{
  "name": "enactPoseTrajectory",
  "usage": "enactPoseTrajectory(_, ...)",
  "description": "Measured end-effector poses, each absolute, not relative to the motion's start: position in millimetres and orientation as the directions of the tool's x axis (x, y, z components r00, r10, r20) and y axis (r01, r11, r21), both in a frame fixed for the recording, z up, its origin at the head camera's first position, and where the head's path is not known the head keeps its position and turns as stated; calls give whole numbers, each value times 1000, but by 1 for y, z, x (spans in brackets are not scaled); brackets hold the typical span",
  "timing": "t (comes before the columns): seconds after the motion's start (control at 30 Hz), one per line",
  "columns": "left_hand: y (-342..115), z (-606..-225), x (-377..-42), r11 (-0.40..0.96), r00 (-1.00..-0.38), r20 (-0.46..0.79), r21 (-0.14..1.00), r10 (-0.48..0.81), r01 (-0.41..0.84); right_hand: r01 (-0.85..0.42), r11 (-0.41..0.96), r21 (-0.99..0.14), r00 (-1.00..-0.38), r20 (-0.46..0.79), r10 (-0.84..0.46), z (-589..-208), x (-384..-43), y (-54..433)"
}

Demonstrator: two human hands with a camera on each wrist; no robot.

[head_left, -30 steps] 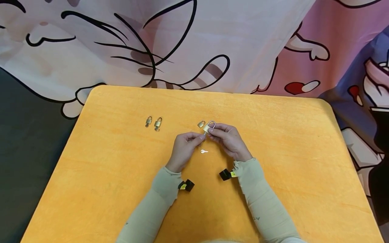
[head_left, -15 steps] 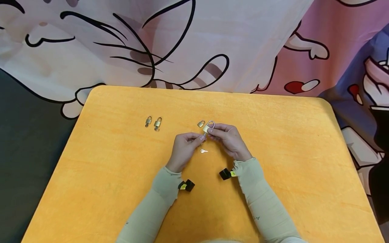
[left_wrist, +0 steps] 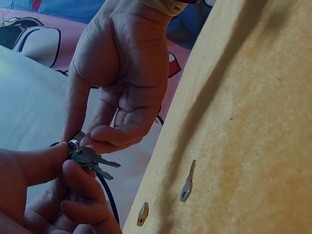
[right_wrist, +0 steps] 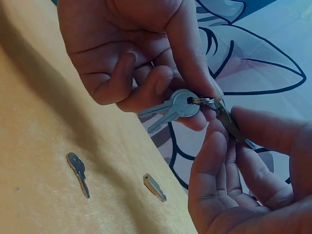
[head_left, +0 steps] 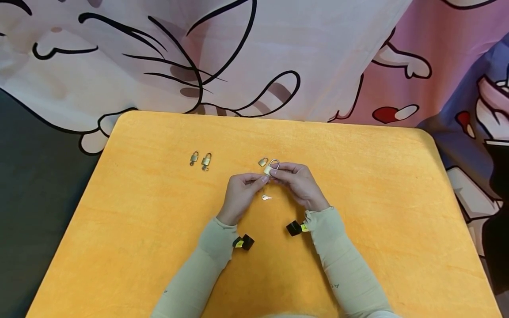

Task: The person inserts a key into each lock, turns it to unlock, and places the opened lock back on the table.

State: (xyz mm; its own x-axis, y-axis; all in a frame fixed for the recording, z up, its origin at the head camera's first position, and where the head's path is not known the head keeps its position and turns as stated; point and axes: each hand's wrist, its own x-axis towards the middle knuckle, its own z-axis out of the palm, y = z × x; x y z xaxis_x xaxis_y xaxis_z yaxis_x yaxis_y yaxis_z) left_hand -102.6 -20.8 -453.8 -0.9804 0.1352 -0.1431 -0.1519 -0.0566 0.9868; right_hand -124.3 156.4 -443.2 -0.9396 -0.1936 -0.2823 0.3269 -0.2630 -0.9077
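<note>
Above bench [head_left: 159,212], padlock [head_left: 267,170] pinched by right hand [head_left: 298,183] has shifted nearer left hand [head_left: 239,194] gripping key ring [right_wrist: 207,101], gap apparently closing.

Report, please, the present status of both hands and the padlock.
Right hand pinching padlock. Left hand pinching at key ring beside it, two keys hanging. Loose key on table, not visibly blocking.
</note>
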Motion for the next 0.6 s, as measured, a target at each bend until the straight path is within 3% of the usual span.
enactPoseTrajectory(0.6, -23, -456, -103, -93, -982, -96, 989, 162, -112, 314, -227, -922, -946, -283, -160, -443, -124, 158)
